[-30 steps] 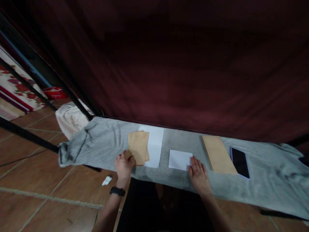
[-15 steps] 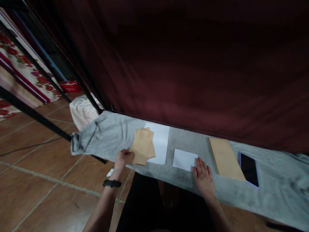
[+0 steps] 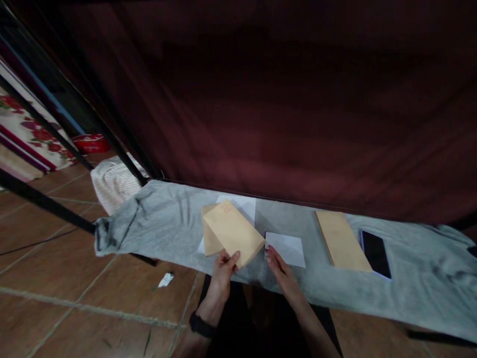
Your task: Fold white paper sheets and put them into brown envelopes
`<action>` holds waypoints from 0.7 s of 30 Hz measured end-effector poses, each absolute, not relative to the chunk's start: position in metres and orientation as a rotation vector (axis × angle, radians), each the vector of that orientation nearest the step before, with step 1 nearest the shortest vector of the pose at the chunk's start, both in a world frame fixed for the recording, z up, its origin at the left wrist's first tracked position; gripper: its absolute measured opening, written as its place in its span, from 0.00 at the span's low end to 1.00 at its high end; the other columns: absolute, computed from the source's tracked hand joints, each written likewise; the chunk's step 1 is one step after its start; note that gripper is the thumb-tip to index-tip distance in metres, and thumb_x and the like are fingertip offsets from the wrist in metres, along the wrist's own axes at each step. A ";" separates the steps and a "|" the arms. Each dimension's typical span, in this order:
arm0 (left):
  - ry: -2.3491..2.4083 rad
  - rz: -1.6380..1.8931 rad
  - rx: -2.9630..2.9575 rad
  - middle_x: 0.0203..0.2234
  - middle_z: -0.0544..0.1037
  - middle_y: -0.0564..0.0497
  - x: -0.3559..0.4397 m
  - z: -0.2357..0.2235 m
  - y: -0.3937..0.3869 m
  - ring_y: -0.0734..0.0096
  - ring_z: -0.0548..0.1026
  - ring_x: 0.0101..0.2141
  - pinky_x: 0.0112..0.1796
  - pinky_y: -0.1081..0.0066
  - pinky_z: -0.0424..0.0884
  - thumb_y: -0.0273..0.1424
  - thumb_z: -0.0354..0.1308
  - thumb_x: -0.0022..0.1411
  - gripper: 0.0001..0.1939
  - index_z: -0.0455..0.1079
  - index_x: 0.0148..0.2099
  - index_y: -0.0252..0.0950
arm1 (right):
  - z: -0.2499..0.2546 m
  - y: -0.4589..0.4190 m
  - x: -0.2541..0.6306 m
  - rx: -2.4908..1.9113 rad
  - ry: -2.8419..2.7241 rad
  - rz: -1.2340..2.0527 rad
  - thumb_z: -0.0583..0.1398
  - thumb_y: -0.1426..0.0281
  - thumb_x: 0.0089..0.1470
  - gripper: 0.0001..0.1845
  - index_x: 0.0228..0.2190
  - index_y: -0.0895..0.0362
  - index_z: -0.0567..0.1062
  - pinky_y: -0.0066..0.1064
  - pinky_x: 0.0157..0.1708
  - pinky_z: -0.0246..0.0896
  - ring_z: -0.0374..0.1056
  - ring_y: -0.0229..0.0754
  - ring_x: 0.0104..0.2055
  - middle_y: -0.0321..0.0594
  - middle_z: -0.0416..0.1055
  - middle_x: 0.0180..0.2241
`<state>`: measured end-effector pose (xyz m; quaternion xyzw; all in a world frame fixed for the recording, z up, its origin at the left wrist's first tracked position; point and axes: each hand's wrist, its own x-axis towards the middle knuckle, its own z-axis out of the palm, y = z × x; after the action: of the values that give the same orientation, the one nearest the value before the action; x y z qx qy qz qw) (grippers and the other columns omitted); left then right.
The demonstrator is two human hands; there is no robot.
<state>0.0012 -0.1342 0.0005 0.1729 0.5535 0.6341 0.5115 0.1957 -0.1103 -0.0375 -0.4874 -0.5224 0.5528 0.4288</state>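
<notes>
My left hand [image 3: 223, 273] grips a tan paper envelope [image 3: 234, 231] by its lower edge, thumb on top. The envelope is tilted, its open end toward the right, and partly covers another tan envelope [image 3: 210, 241] lying below it. Beneath both, a large white paper sheet [image 3: 248, 205] shows at the top and lower left. My right hand [image 3: 280, 271] is close to the held envelope's right corner, fingers stretched out and holding nothing. Just beyond those fingers, a smaller folded-looking white paper [image 3: 290, 250] rests on the grey cloth [image 3: 175, 214].
A stack of tan envelopes [image 3: 342, 241] lies at the right, with a dark-screened phone [image 3: 375, 253] beside it. A dark red curtain [image 3: 279, 124] hangs behind the narrow surface. Black metal bars [image 3: 48, 203] and striped fabric [image 3: 115, 184] are at the left.
My left hand has moved right with the top envelope, turning it off the one below. My right hand has left the right edge of the small white paper and moved left.
</notes>
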 end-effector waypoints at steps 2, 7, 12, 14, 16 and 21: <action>1.255 1.498 0.434 0.24 0.79 0.53 0.026 -0.003 -0.139 0.76 0.72 0.22 0.25 0.76 0.65 0.39 0.76 0.39 0.21 0.73 0.31 0.34 | -0.024 -0.115 0.178 -1.107 -1.154 1.543 0.62 0.47 0.52 0.31 0.54 0.48 0.74 0.50 0.53 0.68 0.71 0.56 0.55 0.42 0.75 0.53; 1.126 1.412 0.359 0.36 0.83 0.46 0.042 0.001 -0.148 0.66 0.79 0.32 0.33 0.69 0.73 0.38 0.76 0.41 0.24 0.76 0.41 0.35 | 0.001 -0.122 0.178 -1.065 -0.944 1.712 0.65 0.49 0.47 0.29 0.47 0.52 0.78 0.46 0.44 0.72 0.75 0.55 0.45 0.43 0.79 0.46; 1.075 1.373 0.347 0.35 0.83 0.46 0.037 0.008 -0.151 0.63 0.80 0.34 0.36 0.67 0.74 0.36 0.77 0.41 0.21 0.77 0.38 0.34 | 0.012 -0.124 0.190 -0.994 -0.962 1.811 0.67 0.55 0.46 0.25 0.45 0.51 0.78 0.40 0.40 0.73 0.76 0.50 0.42 0.41 0.79 0.44; 1.080 1.371 0.339 0.35 0.83 0.47 0.039 0.010 -0.153 0.64 0.80 0.35 0.37 0.67 0.75 0.36 0.77 0.41 0.21 0.77 0.37 0.35 | 0.012 -0.123 0.190 -1.032 -0.967 1.766 0.66 0.54 0.47 0.24 0.44 0.51 0.78 0.39 0.36 0.73 0.77 0.49 0.39 0.40 0.80 0.41; 1.085 1.372 0.337 0.37 0.83 0.46 0.041 0.012 -0.155 0.64 0.80 0.35 0.38 0.67 0.75 0.36 0.77 0.40 0.22 0.76 0.38 0.35 | 0.011 -0.122 0.189 -1.066 -0.974 1.742 0.65 0.52 0.48 0.24 0.44 0.51 0.78 0.37 0.33 0.73 0.77 0.49 0.37 0.40 0.80 0.38; 1.138 1.333 0.398 0.36 0.83 0.45 0.043 0.009 -0.160 0.66 0.80 0.33 0.35 0.70 0.74 0.39 0.77 0.40 0.24 0.76 0.38 0.34 | 0.007 -0.120 0.186 -1.093 -1.076 1.669 0.64 0.49 0.49 0.25 0.42 0.53 0.78 0.37 0.33 0.72 0.75 0.49 0.36 0.41 0.80 0.37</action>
<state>0.0428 -0.1599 0.0086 0.1733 0.4952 0.5805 0.6227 0.1865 -0.1197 0.0067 -0.4367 -0.4301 0.6670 0.4236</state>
